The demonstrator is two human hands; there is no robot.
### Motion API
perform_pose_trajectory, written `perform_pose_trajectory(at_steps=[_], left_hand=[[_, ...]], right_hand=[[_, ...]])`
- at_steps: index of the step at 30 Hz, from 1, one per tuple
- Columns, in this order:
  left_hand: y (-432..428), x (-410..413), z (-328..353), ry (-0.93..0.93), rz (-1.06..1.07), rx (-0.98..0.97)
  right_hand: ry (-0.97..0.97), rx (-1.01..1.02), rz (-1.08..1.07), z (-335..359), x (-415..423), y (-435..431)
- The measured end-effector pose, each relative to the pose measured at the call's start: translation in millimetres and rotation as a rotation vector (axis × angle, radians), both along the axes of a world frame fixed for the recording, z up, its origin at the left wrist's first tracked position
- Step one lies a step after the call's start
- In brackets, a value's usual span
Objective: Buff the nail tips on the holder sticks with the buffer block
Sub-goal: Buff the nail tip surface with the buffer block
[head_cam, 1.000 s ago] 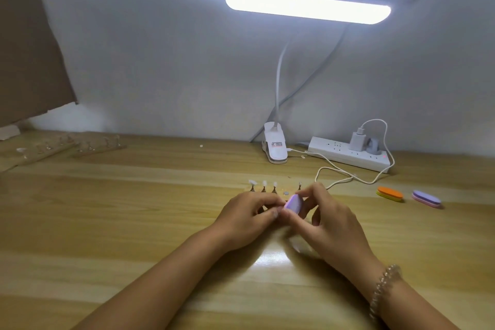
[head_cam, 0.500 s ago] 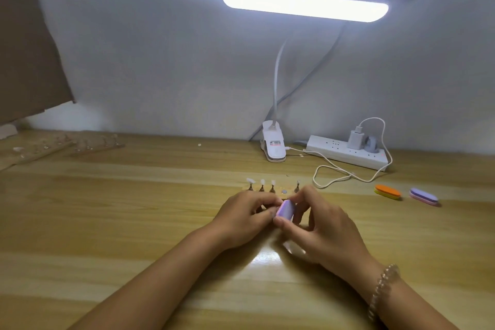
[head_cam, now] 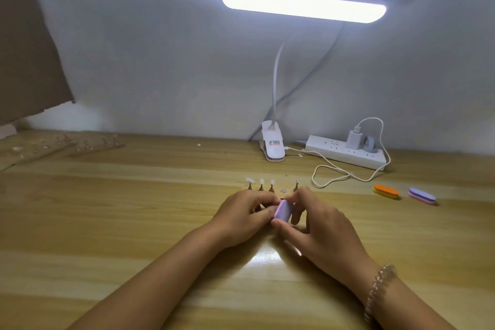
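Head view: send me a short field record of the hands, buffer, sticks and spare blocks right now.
right hand: pinches the small lilac oval buffer block between thumb and fingers
left hand: fingers curled against the block; what they hold is hidden
sticks: four thin upright holder sticks in a row just beyond the hands, with a gap before the rightmost
spares: orange oval buffer block and purple-and-pink oval buffer block lie on the wooden table, to the right
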State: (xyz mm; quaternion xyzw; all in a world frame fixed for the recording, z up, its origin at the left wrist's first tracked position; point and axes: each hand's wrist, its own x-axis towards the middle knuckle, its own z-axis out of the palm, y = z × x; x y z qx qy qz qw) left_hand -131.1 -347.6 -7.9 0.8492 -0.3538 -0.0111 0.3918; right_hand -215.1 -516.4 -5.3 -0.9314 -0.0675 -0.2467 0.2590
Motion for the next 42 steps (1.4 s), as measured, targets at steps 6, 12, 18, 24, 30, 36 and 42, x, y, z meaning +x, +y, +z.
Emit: perform_pose_trajectory(at_steps=[6,12,18,24,30,36,42], left_hand=[[-0.3,0.7,-1.0,0.001,0.006,0.001],[-1.4,2.3,-1.3,0.015,0.014,-0.016],[-1.1,2.1,-1.4,0.032,0.001,-0.038],[-0.2,2.9,-2.6,0.035,-0.009,-0.063],[-0.9,1.7,-1.2,0.034,-0.001,-0.078],[-0.9,1.2,-0.1,0.049,-0.005,-0.097],[0.3,0.3,0.7,0.065,-0.008,-0.137]], right_hand=[[-0.006,0.064,-0.067,3.2,3.0,-3.0],[0.007,0.119,-0.132,4.8,6.4,-4.1],[-0.020,0.024,-0.114,1.9,1.5,0.7],[-0.032,-0.017,-0.051,-0.3,0.0,1.2],[-0.031,0.024,-0.078,0.6,2.5,-2.8],[0.003,0.137,-0.128,2.6,5.6,-7.0],[0.020,0.087,-0.081,2.4,2.2,-3.1]])
